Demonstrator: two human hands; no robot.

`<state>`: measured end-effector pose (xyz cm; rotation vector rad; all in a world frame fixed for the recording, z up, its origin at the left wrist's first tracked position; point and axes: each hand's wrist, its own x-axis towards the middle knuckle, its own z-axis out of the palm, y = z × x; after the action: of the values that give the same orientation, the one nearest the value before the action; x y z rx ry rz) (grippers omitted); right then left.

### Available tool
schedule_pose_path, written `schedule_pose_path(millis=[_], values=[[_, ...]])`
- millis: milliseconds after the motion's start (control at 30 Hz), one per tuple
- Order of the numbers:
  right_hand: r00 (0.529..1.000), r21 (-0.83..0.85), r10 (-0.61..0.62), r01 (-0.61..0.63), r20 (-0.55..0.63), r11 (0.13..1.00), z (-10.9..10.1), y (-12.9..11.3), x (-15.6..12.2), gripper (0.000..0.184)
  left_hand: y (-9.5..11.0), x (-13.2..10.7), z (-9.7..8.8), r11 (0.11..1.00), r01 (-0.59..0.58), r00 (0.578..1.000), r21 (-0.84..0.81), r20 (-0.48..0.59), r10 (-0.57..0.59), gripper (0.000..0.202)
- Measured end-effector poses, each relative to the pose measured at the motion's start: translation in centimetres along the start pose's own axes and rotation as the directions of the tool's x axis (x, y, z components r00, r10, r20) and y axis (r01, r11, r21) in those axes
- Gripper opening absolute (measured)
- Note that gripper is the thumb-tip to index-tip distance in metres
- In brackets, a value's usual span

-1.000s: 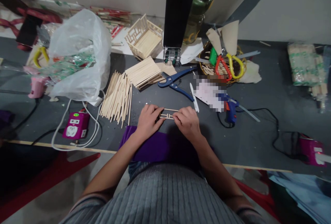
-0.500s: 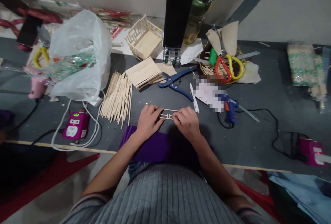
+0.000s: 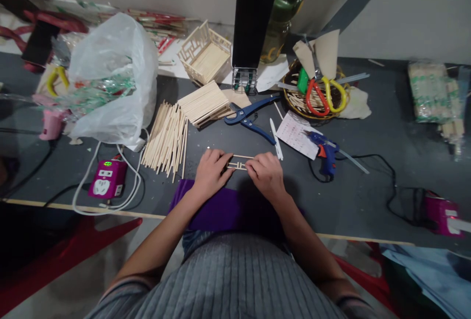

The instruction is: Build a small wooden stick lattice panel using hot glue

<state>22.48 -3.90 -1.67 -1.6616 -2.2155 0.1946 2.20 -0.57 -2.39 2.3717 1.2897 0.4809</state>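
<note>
A small frame of thin wooden sticks (image 3: 238,163) lies on the dark grey table (image 3: 360,196) between my two hands. My left hand (image 3: 210,172) pinches its left end with fingers closed. At the frame's right end my right hand (image 3: 265,172) is closed on it too. Both hands rest just beyond a purple cloth (image 3: 224,208) at the near edge. A loose pile of wooden sticks (image 3: 167,137) lies to the left of my left hand.
Blue cutters (image 3: 250,115), a blue glue gun (image 3: 324,149) with its black cord, a printed paper (image 3: 296,134), a basket with scissors (image 3: 316,93), a phone on a stand (image 3: 253,19), a stick-built box (image 3: 204,54), a white plastic bag (image 3: 110,78), a pink power strip (image 3: 106,179).
</note>
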Motion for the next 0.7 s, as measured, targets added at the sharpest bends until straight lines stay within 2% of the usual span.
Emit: schedule_pose_path(millis=[200, 700], values=[[0.999, 0.000, 0.003, -0.003, -0.037, 1.000, 0.39, 0.02, -0.09, 0.018, 0.02, -0.02, 0.01, 1.000, -0.007, 1.000, 0.001, -0.014, 0.007, 0.037], [0.998, 0.015, -0.047, 0.048, -0.029, 0.999, 0.34, 0.20, -0.02, 0.021, -0.03, -0.02, 0.04, 1.000, -0.019, 1.000, 0.008, -0.015, 0.019, 0.038]])
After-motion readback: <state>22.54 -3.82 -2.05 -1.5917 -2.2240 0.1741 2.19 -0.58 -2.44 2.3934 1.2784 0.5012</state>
